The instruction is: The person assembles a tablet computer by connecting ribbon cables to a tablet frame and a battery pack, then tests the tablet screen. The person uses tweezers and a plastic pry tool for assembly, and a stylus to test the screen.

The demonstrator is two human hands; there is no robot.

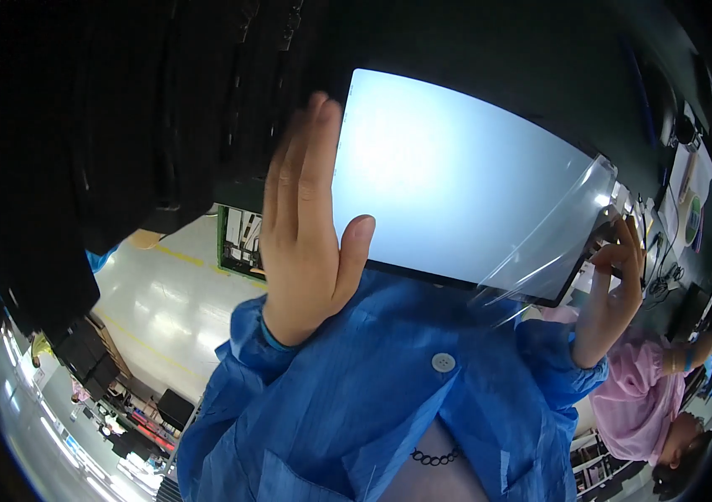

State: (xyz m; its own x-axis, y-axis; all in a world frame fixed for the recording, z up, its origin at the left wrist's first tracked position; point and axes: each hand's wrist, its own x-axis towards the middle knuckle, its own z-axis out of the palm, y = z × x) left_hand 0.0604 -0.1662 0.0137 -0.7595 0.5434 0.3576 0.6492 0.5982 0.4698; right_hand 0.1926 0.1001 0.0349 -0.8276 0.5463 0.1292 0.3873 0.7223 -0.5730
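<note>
Right hand (615,289) fingers pinch the clear film (552,243) at the screen's (456,176) four-o'clock corner; left hand (310,226), flat open, steadies its nine-o'clock edge.

A large flat screen (456,176) fills the upper middle, rectangular, glowing pale blue-white inside a thin black frame; a clear protective film (552,247) peels away at its right lower corner; a round green-and-white label (693,219) lies at the far right.

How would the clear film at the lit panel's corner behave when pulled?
The clear film looks thin and floppy; it bows and creases where the right hand pinches it. Probably very light and tear-prone. The lit panel looks rigid, braced by the flat left hand.
</note>
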